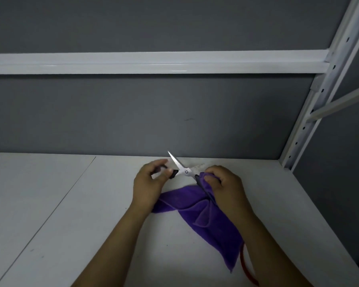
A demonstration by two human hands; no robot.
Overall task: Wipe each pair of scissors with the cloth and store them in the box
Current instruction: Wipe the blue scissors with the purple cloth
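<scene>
Here we see, centre frame: left hand (148, 183) pinching black-handled steel scissors (183, 170), blades apart; right hand (226, 185) curled round purple microfibre cloth (195, 208) bunched against scissors.

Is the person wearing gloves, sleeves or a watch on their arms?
No. The left hand and right hand are bare, with no gloves, rings or watch in view. No sleeves show on the forearms either.
</scene>
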